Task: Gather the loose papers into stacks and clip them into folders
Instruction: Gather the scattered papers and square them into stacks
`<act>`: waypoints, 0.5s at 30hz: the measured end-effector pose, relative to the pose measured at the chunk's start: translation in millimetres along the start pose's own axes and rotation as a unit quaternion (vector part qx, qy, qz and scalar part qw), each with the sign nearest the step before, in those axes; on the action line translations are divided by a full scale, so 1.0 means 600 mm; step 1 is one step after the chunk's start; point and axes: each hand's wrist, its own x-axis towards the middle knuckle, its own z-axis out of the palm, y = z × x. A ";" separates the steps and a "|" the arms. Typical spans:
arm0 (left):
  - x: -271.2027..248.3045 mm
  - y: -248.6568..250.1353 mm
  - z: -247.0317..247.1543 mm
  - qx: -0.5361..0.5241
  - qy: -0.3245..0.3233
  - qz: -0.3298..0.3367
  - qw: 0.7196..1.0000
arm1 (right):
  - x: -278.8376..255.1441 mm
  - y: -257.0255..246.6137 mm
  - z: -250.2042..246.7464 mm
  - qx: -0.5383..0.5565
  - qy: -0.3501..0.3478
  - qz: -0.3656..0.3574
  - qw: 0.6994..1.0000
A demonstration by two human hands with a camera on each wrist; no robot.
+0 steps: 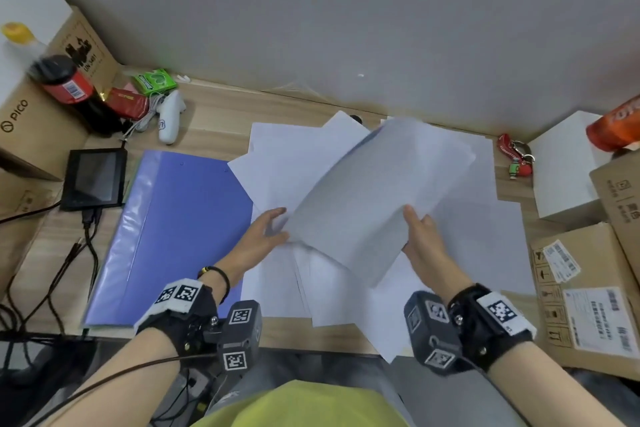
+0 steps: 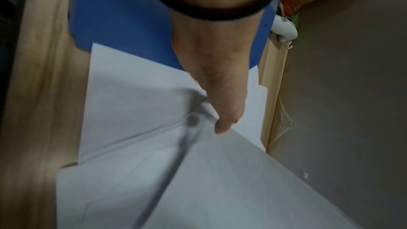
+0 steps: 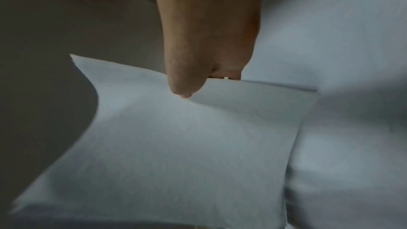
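- Head view shows my right hand (image 1: 420, 236) pinching a bunch of papers (image 1: 374, 198), lifted at the frame's middle; my left hand (image 1: 266, 232) touches its edge with straight fingers.
- I think we just started: more loose sheets (image 1: 287, 149) lie spread underneath, and nothing is clipped.
- At middle left the blue folder (image 1: 173, 236) lies on the wooden surface (image 1: 214, 128); boxes (image 1: 588, 295) crowd the right edge, and a grey wall (image 1: 346, 10) fills the top.

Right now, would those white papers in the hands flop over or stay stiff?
Probably floppy: the lifted papers curve where the right hand pinches them. Likely light, since the left hand only touches their edge. Loose sheets lie fanned on the desk, so they may slide apart.
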 end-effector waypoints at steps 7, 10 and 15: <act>0.034 -0.025 0.032 0.178 -0.070 -0.049 0.980 | 0.014 0.015 -0.052 0.020 0.084 0.017 0.996; 0.046 -0.024 0.063 0.211 -0.095 -0.037 0.972 | 0.012 0.053 -0.068 0.006 0.079 0.059 0.995; 0.056 -0.009 0.077 0.158 -0.084 -0.028 0.983 | 0.027 0.093 -0.080 0.006 0.066 0.106 0.992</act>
